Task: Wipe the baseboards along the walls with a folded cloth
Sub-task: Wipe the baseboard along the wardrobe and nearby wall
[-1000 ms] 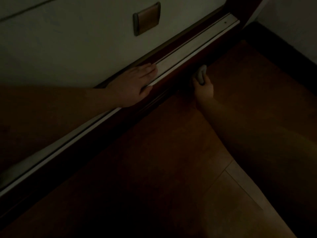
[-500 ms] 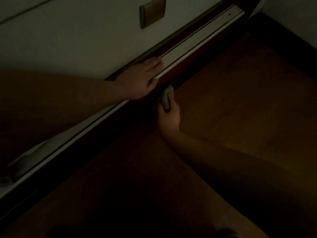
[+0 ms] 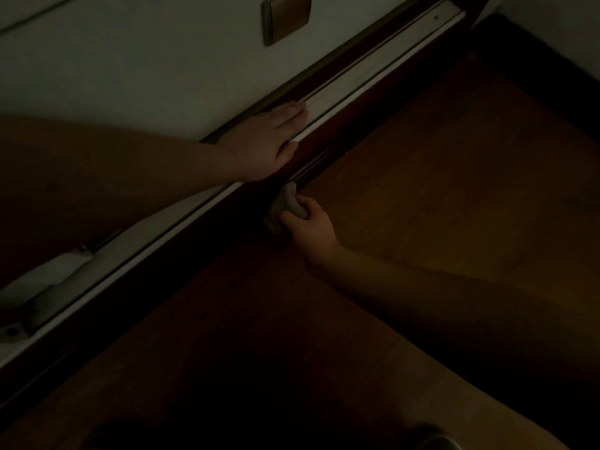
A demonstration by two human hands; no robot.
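The room is dim. A dark reddish baseboard (image 3: pixel 367 125) runs diagonally from lower left to upper right, under a pale rail (image 3: pixel 373 77). My right hand (image 3: pixel 311 228) grips a small pale folded cloth (image 3: pixel 285 203) and holds it against the baseboard, just below my left hand. My left hand (image 3: pixel 263 144) lies flat with straight fingers on the pale rail, thumb hooked over its front edge.
A white panel (image 3: pixel 146 69) with a brown recessed handle (image 3: pixel 287 16) stands behind the rail. A pale bracket (image 3: pixel 48 287) sits on the rail at lower left. Wooden floor (image 3: pixel 454 173) spreads to the right, ending at a dark baseboard (image 3: pixel 552 69) at the far wall.
My right hand has slid the cloth along the baseboard towards the lower left, from beyond my left hand to just below it. My left hand stays on the rail.
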